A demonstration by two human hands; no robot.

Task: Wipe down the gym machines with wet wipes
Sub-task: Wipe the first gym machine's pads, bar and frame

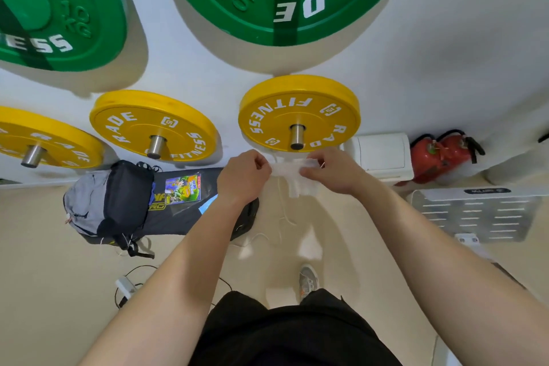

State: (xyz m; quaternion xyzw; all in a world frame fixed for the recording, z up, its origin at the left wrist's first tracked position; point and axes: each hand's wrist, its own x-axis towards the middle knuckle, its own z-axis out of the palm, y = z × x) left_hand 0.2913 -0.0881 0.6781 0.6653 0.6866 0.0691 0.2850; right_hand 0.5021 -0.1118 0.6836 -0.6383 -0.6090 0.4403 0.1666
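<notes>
A white wet wipe [289, 176] is stretched between both hands just below a yellow weight plate [298, 111] that hangs on a steel peg on the white wall. My left hand [243, 177] pinches the wipe's left end and my right hand [329, 171] pinches its right end. Part of the wipe hangs down between them. Two large green plates [267, 0] hang higher on the wall, and two more yellow plates [151, 125] hang to the left.
A grey and black backpack [110, 205] and a dark bag with a colourful packet [182, 189] lie on the floor at left. Two red fire extinguishers [439, 154] and a white box [383, 154] stand at right. A cable and power strip [126, 287] lie on the floor.
</notes>
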